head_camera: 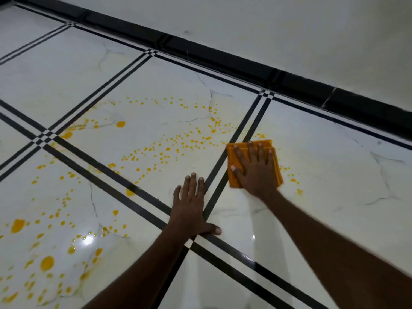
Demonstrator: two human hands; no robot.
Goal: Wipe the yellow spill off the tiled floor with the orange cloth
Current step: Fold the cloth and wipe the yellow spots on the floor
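Note:
A folded orange cloth (233,160) lies flat on the white tiled floor (334,175), right of a black double grout line. My right hand (254,168) presses down on it with fingers spread. Yellow spill (169,148) is spattered as drops and blobs across the tiles to the left of the cloth, with larger blobs at the lower left (47,263) and a few drops just right of the cloth (293,179). My left hand (191,208) rests flat on the floor, fingers apart, holding nothing, just left of the cloth.
A black skirting strip (223,56) runs diagonally along the base of a white wall (289,30) behind the tiles. Black double lines (124,181) cross between the tiles. A bright light glare sits on the floor at the lower left (88,240).

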